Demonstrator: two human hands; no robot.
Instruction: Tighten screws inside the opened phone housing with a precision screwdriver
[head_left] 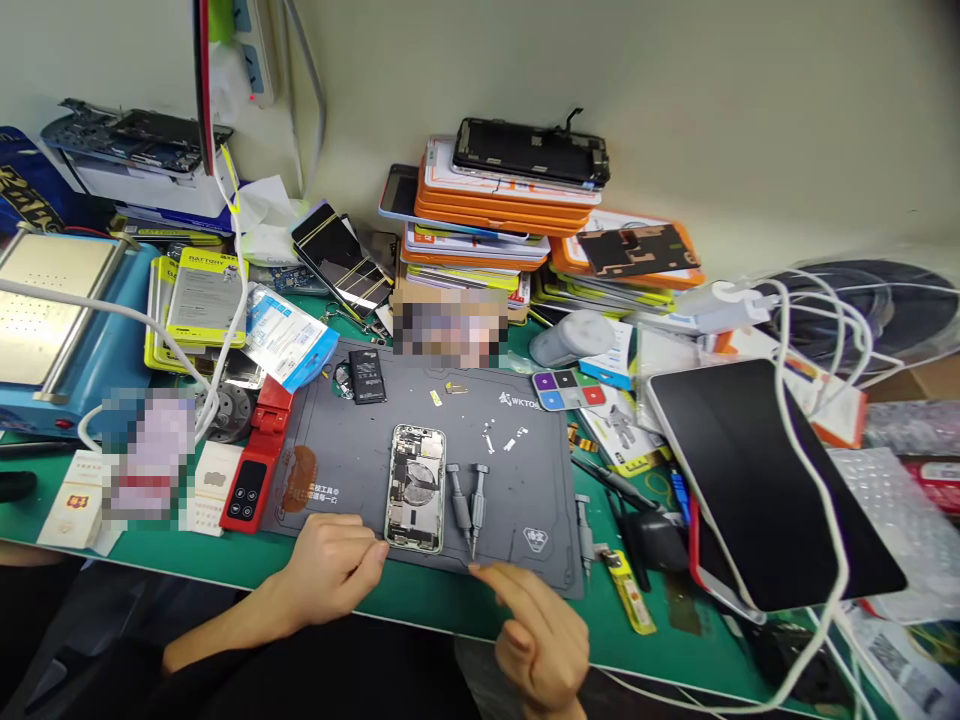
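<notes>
An opened phone [416,490], its circuit board and inner parts exposed, lies on the grey work mat [337,440]. My left hand [334,565] rests in a loose fist at the mat's front edge, thumb tip close to the phone's lower left corner; nothing shows in it. To the phone's right lie two grey screwdrivers [478,500] side by side, tips towards me. My right hand [536,630] has its index finger stretched towards those tips and its other fingers curled; whether it touches them I cannot tell. Behind the phone are a black battery [367,377] and small metal pieces [516,438].
A red device with buttons [244,490] stands on the mat's left edge. Another screwdriver [584,535] lies at its right. Further right is a tablet [772,480] with a white cable across it. Stacked orange boxes [510,205] back the mat; a blue heating plate [127,340] is left.
</notes>
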